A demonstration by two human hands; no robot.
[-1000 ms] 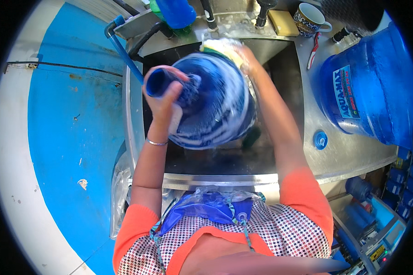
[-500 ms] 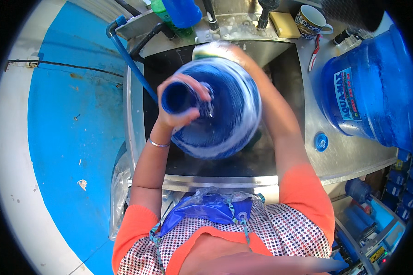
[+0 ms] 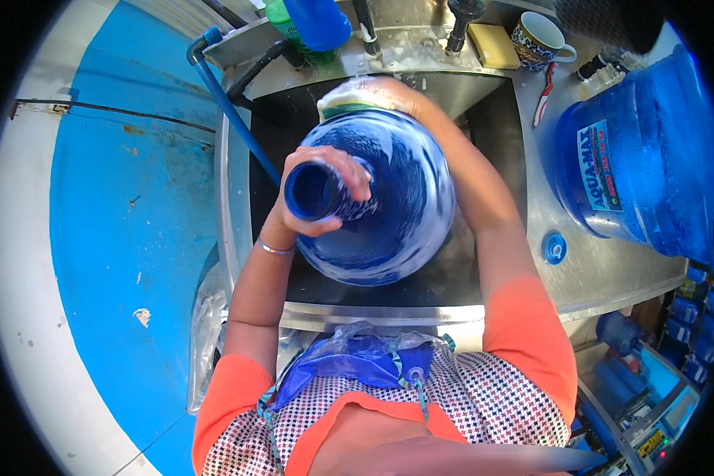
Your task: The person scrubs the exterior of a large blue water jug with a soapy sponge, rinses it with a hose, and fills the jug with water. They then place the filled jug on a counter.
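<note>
A big round blue water jug (image 3: 397, 206), streaked with white suds, is held over the dark sink basin (image 3: 492, 159). Its open mouth points up toward me and to the left. My left hand (image 3: 337, 178) is wrapped round the jug's neck, with a bracelet at the wrist. Beyond the jug's far side, my right hand (image 3: 389, 91) is closed over a soapy sponge (image 3: 355, 108), yellow and green at its edge. The sponge presses on the jug's far wall. Foam partly hides the right fingers.
On the steel counter to the right stand a second blue jug (image 3: 642, 159), a blue cap (image 3: 554, 247), a red-and-white brush (image 3: 543, 95), a patterned mug (image 3: 538, 40) and a yellow sponge (image 3: 493, 46). A blue pipe (image 3: 234, 115) runs along the left; a green bottle (image 3: 282, 17) stands behind.
The jug has turned and tilted slightly, its mouth a little nearer to me and to the right. My right hand with the sponge has slid left along the far wall.
</note>
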